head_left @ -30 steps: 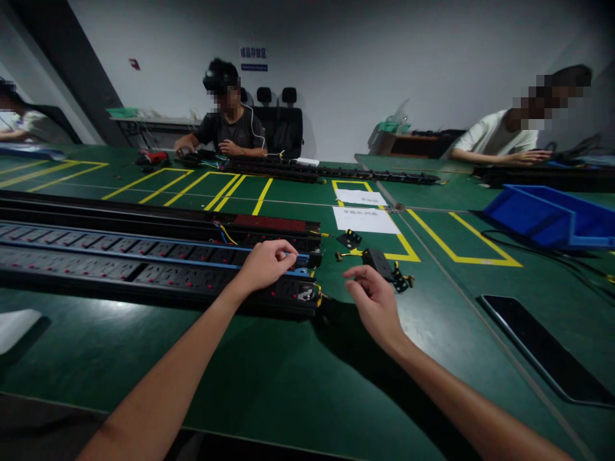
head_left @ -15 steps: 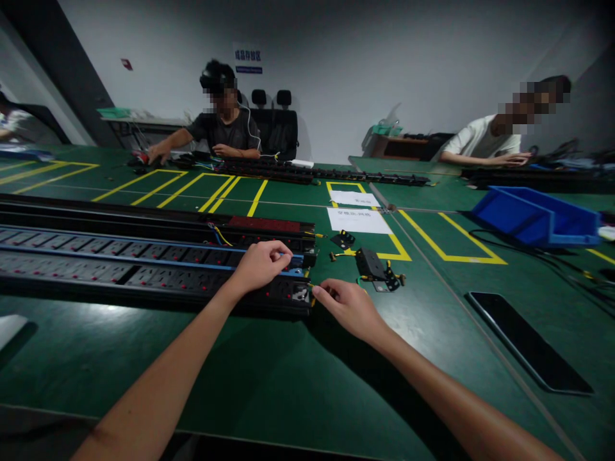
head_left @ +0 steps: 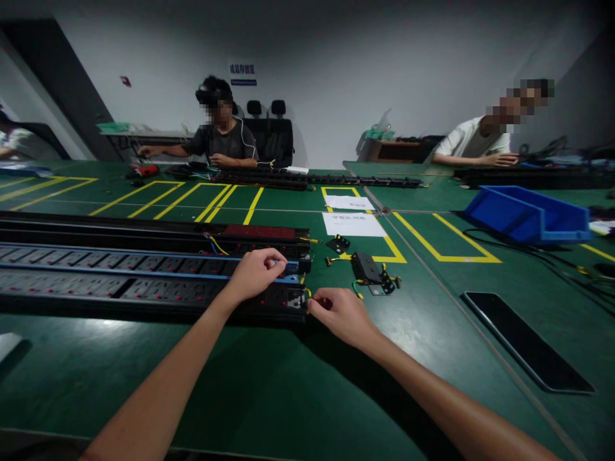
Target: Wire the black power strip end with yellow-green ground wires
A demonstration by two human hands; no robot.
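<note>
Long black power strips (head_left: pixel 158 292) with rows of sockets and small red switches lie side by side, running off to the left. My left hand (head_left: pixel 254 274) rests over their right-hand part with its fingers curled; what they hold, if anything, is hidden. At the end of the front strip, my right hand (head_left: pixel 342 314) pinches a short yellow wire (head_left: pixel 308 292) that comes out of the strip; its tip is hidden by the fingers. Right of the strips lie a black socket module (head_left: pixel 366 267) with a green-yellow wire and a small black bracket (head_left: pixel 339 243).
A phone (head_left: pixel 526 342) lies at the right. Behind it are a blue bin (head_left: pixel 528 214) and black cables (head_left: pixel 519 246). Paper labels (head_left: pixel 353 225) and yellow tape outlines mark the green table (head_left: pixel 269 390). Two co-workers sit across, one near a red tool (head_left: pixel 144 170).
Both my hands keep nearly the same places at the strips. The view has tilted slightly. The co-worker at the left has drawn a hand away from the red tool.
</note>
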